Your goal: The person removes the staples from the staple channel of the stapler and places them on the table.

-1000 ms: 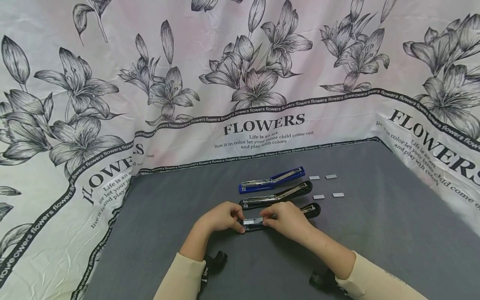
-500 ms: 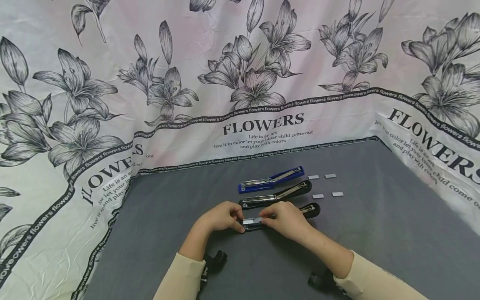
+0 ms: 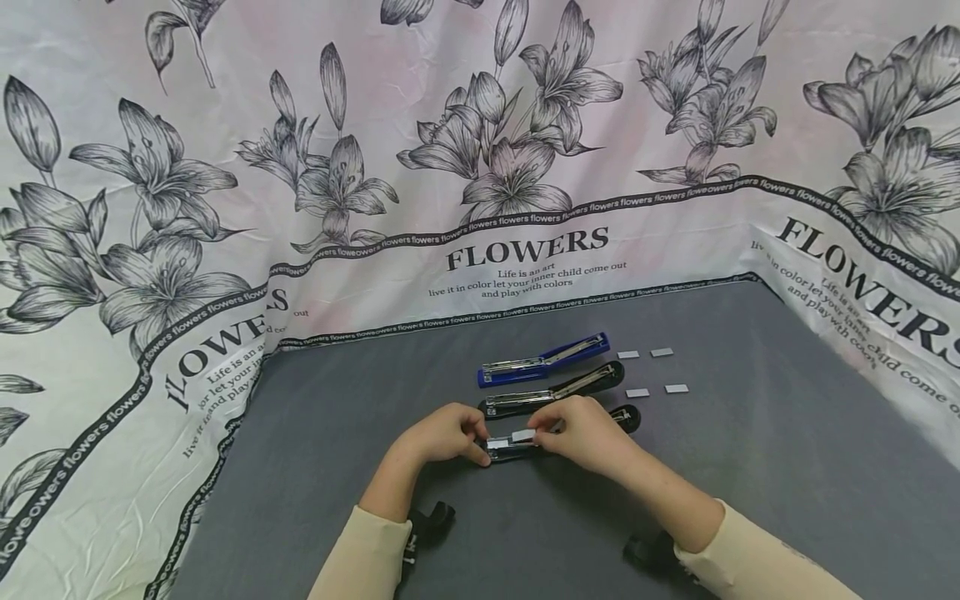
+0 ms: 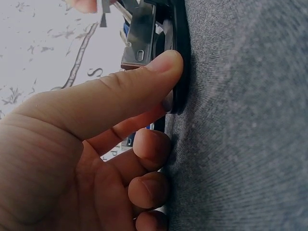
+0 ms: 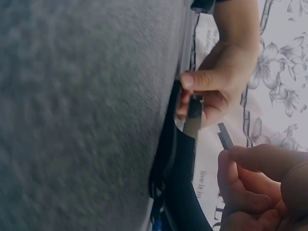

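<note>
My left hand [image 3: 444, 435] pinches the front end of the nearest black stapler [image 3: 513, 455], its thumb [image 4: 166, 62] against the dark base in the left wrist view. This stapler lies opened out on the grey cloth, its top swung back to the right. Between thumb and forefinger, my right hand [image 3: 577, 433] pinches a strip of staples [image 5: 224, 136]. The strip is held just above the stapler's metal magazine [image 4: 140, 41], apart from it in the right wrist view. A bright patch shows on the magazine near the left fingers; I cannot tell whether it is staples.
Behind lie a second opened black stapler [image 3: 551, 392] and an opened blue stapler [image 3: 542, 362]. Several loose staple strips [image 3: 677, 388] sit to their right on the grey cloth [image 3: 337, 392]. A flower-printed curtain [image 3: 420, 275] closes off the back and sides.
My right hand has lifted slightly and drawn back to the right, with the staple strip now raised off the magazine. The left hand and the stapler have stayed in place.
</note>
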### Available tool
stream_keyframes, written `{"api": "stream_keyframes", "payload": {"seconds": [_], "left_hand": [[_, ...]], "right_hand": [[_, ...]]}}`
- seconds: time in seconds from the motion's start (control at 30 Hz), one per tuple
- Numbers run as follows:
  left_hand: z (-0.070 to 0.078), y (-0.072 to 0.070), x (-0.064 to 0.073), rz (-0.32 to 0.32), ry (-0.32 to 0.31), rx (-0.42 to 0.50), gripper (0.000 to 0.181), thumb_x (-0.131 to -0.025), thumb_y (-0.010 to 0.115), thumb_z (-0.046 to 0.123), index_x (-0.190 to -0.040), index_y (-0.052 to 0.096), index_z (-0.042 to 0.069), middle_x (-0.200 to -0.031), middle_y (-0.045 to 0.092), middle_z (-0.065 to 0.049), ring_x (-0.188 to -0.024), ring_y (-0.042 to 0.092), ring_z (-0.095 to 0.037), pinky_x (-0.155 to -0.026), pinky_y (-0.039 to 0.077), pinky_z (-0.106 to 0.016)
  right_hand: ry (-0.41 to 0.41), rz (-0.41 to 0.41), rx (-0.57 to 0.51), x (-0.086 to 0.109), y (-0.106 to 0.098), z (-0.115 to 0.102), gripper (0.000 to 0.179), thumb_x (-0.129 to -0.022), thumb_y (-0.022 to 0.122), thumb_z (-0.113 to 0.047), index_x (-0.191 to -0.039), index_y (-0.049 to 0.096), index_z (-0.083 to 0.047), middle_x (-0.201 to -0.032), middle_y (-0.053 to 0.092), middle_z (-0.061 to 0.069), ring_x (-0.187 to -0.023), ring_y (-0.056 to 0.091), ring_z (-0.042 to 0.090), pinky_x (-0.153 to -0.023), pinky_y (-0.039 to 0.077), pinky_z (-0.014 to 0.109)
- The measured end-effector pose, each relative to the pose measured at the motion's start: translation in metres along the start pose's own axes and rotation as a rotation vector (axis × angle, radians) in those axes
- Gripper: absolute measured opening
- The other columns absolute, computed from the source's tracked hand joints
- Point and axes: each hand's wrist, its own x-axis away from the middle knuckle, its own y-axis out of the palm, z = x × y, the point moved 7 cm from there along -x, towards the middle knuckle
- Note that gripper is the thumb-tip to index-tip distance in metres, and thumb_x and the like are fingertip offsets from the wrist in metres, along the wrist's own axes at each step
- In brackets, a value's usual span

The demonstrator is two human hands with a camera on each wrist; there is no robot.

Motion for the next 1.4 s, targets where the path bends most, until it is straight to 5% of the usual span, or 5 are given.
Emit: {"api": "stream_keyframes", "payload": {"seconds": [0.43, 0.77, 1.0, 1.4], "left_hand": [[0.003, 0.0, 0.003, -0.004, 0.014, 0.002, 0.02, -0.078, 0.09, 0.008, -0.083, 0.071, 0.013, -0.055, 0.043, 0.005, -0.054, 0.037, -0.011, -0.058, 0.035, -0.029], [0.005, 0.0, 0.005, -0.009, 0.005, 0.017, 0.02, -0.078, 0.09, 0.006, -0.085, 0.072, 0.012, -0.056, 0.044, 0.004, -0.053, 0.037, -0.01, -0.057, 0.034, -0.028], [0.006, 0.0, 0.006, -0.01, 0.005, 0.015, 0.02, -0.078, 0.089, 0.007, -0.086, 0.072, 0.012, -0.056, 0.044, 0.004, -0.053, 0.038, -0.011, -0.057, 0.035, -0.029], [0.005, 0.0, 0.005, -0.008, 0.003, 0.01, 0.02, -0.078, 0.09, 0.007, -0.085, 0.072, 0.012, -0.056, 0.045, 0.004, -0.054, 0.039, -0.01, -0.058, 0.035, -0.029]], "right_hand": [[-0.058, 0.012, -0.004, 0.007, -0.031, -0.006, 0.011, -0.091, 0.075, -0.011, -0.1, 0.081, -0.013, -0.086, 0.071, -0.01, -0.072, 0.061, 0.006, -0.065, 0.051, 0.029], [-0.051, 0.003, -0.059, 0.014, -0.06, -0.004, 0.014, -0.094, 0.076, -0.013, -0.107, 0.08, -0.013, -0.09, 0.066, -0.006, -0.067, 0.047, 0.013, -0.059, 0.042, 0.029], [-0.032, 0.043, -0.06, 0.021, -0.089, 0.003, 0.012, -0.092, 0.077, -0.012, -0.104, 0.08, -0.015, -0.088, 0.065, -0.003, -0.064, 0.046, 0.014, -0.056, 0.04, 0.029], [0.026, 0.001, -0.097, 0.035, -0.127, 0.026, 0.017, -0.092, 0.079, -0.016, -0.108, 0.078, -0.008, -0.091, 0.071, 0.002, -0.062, 0.047, 0.011, -0.056, 0.041, 0.03]]}}
